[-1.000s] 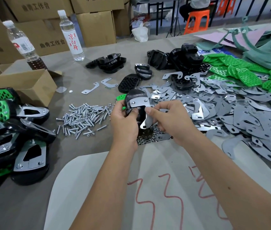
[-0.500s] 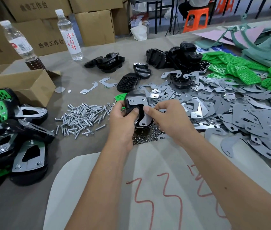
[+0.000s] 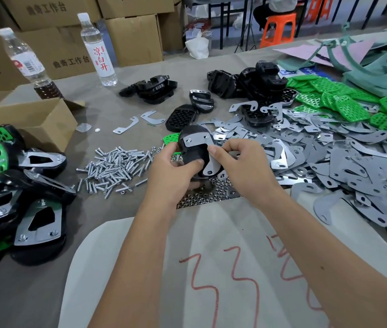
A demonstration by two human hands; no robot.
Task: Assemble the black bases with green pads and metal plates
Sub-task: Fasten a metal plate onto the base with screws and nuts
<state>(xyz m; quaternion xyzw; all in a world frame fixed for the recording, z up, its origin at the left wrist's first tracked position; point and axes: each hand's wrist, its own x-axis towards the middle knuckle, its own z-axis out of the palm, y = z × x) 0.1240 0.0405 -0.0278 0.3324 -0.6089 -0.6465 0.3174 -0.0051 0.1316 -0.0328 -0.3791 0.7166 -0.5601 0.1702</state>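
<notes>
Head view: black base [image 3: 193,153] bears screwed metal plate [image 3: 197,141].

Grey counter [image 3: 107,223] w/ loose screws [image 3: 116,166] heaped mid-left, nuts [image 3: 202,197] just right of them, metal plates [image 3: 329,162] spread across right side. Green pads [image 3: 344,102] piled far right, black bases [image 3: 258,81] at back centre, assembled units [image 3: 10,190] stacked at left edge. Cardboard box [image 3: 26,121] and 2 bottles [image 3: 97,50] back left, white sheet [image 3: 187,268] w/ red marks at near edge.

"凉白开" on bottle [image 3: 98,49]; seemingly "曲奇工作台" on boxes [image 3: 69,53].
</notes>
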